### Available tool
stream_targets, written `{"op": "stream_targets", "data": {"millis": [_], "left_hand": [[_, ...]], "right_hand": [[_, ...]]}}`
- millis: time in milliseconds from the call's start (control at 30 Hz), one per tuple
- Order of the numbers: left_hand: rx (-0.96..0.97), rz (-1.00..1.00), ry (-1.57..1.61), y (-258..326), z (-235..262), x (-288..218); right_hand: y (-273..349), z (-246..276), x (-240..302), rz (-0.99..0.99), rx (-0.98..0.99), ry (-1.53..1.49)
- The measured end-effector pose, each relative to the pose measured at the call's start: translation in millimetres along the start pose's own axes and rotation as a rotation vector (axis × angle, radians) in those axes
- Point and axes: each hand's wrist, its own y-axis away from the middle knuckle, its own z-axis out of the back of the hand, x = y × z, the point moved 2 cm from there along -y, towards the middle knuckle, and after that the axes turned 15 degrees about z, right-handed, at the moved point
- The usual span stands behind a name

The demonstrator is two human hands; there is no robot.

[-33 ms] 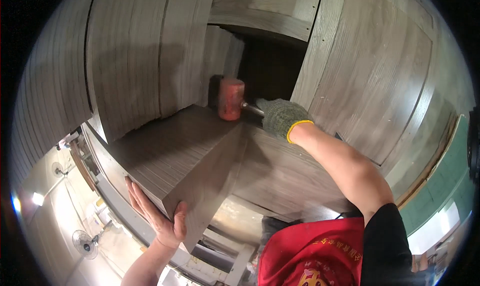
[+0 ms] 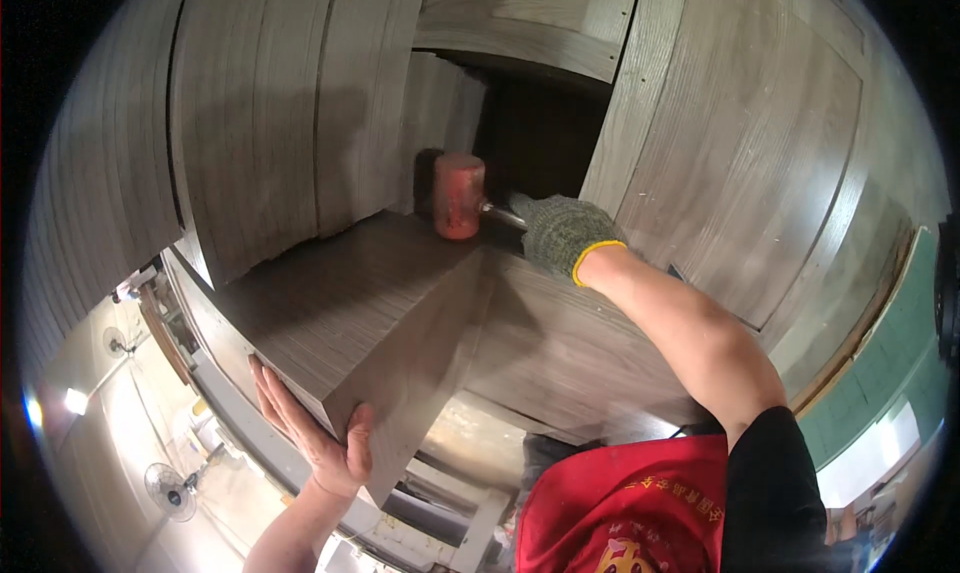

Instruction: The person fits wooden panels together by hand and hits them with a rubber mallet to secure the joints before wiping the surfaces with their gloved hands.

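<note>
My right hand [image 2: 570,235], in a grey-green knit glove with a yellow cuff, is closed round the handle of a red mallet [image 2: 459,198]. The mallet's head stands upright at the back end of a wood-grain cabinet panel [image 2: 330,303], touching it or just above; which, I cannot tell. My bare left hand [image 2: 330,453] grips the near corner of that panel, fingers along its left side and thumb against its front face. Part of the mallet's handle is hidden inside the glove.
Tall grey wood-grain panels [image 2: 250,123] rise at the left, and a framed cabinet door [image 2: 745,163] stands at the right. Behind the mallet is a dark opening [image 2: 540,133]. A red apron [image 2: 630,503] shows at the bottom, wall fans [image 2: 172,490] at lower left.
</note>
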Motion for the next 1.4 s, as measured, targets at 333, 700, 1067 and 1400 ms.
{"op": "stream_targets", "data": {"millis": [333,700,1067,1400], "left_hand": [[0.004,-0.008,-0.017,-2,3,2],[-0.002,-0.015,0.025,0,-1,4],[0.002,-0.001,0.028,2,2,10],[0.041,-0.014,0.058,1,-6,7]], "right_hand": [[103,-126,46,-0.022,-0.756,-0.731],[70,-230,80,-0.299,-0.877,-0.568],[46,-217,101,-0.540,-0.790,-0.992],[24,-236,118,-0.630,-1.044,-1.456]]}}
